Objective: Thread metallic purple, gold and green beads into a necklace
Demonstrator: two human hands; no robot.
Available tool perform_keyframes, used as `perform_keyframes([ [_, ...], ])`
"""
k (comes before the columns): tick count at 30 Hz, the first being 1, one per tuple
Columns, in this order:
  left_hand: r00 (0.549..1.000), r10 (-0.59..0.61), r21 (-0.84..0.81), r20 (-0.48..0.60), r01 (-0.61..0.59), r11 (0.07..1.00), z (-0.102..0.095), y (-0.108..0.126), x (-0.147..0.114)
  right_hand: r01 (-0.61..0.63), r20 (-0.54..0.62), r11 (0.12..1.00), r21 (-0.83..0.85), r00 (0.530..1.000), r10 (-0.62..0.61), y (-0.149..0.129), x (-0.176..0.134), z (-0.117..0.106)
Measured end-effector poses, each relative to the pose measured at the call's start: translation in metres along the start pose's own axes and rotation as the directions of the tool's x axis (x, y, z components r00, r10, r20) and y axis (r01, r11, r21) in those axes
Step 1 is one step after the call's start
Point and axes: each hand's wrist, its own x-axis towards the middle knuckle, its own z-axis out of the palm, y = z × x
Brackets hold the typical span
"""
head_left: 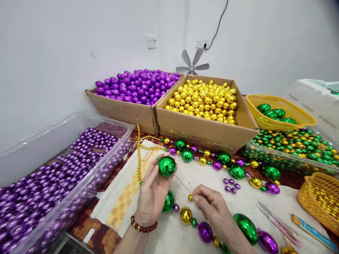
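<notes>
Green ball (167, 166) in left hand (153, 194); right hand (212, 204) apart

beads (237, 171) lie on cloth (212, 180) before boxes (206, 131), fan (191, 68) seemingly behind.

We face a plain white wall (92, 42), evenly lit, beyond the far edge of our brown patterned table (104, 243). Above that edge's middle we see a grey fan (191, 68), a left socket (151, 42) and a right socket (199, 44), with a black cord (218, 24) plugged in.
</notes>
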Motion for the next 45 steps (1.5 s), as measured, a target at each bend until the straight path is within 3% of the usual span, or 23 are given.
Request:
perform_keyframes([
  [6,0.999,0.023,0.074,-0.041,-0.02,0.997,-0.003,-0.001,0.004,0.122,-0.005,0.974,-0.191,0.992,-0.125,-0.002,-0.008,0.003],
  [9,0.993,0.045,0.021,-0.106,-0.043,0.999,-0.005,0.001,0.011,0.123,0.0,0.968,-0.22,0.992,-0.126,-0.001,-0.016,0.0],
  [14,0.986,-0.025,-0.089,-0.164,0.01,0.996,-0.005,0.006,0.017,0.111,-0.022,0.976,-0.189,0.993,-0.117,0.006,-0.023,-0.004],
  [18,0.991,-0.031,-0.12,-0.132,0.015,0.993,-0.001,0.004,0.013,0.08,-0.035,0.988,-0.129,0.996,-0.085,0.01,-0.023,-0.002],
  [24,0.996,-0.025,-0.036,-0.081,0.022,0.999,0.005,-0.012,-0.001,-0.011,-0.074,1.0,-0.018,0.997,0.009,0.009,-0.019,0.006],
  [32,0.996,-0.083,0.147,-0.044,0.088,0.985,0.012,-0.039,-0.029,0.017,-0.095,1.0,0.017,0.995,-0.015,-0.002,-0.005,0.021],
  [38,0.993,-0.116,0.528,-0.024,0.111,0.842,0.01,-0.038,-0.034,0.03,-0.117,0.982,0.188,0.993,-0.008,0.007,0.0,0.008],
  [42,0.985,-0.154,0.716,0.075,0.054,0.695,0.004,-0.02,-0.03,0.032,-0.111,0.967,0.251,0.994,-0.004,0.015,-0.006,-0.01],
  [45,0.991,-0.085,0.81,0.108,-0.038,0.585,-0.004,0.001,-0.01,0.019,-0.107,0.955,0.295,0.994,0.014,0.019,-0.011,-0.017],
])
